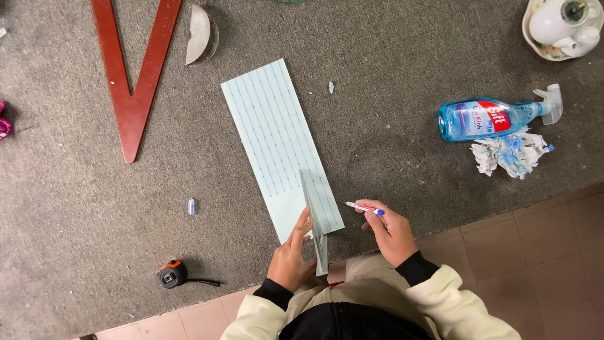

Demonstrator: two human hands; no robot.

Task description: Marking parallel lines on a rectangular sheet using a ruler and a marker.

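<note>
A long pale green sheet with thin blue lines lies flat on the grey carpet. My left hand rests at its near end, fingers holding a narrow glass-like strip that stands tilted on edge over the sheet. My right hand is just right of the sheet's near corner and grips a white marker with a red tip, its tip pointing toward the strip. Cream sleeves with black cuffs cover both wrists.
A red wooden V-shaped frame lies far left, a curved glass piece beside it. A tape measure sits near left. A blue spray bottle, crumpled paper and a white teapot on a plate are at right. Brown tiles border the carpet.
</note>
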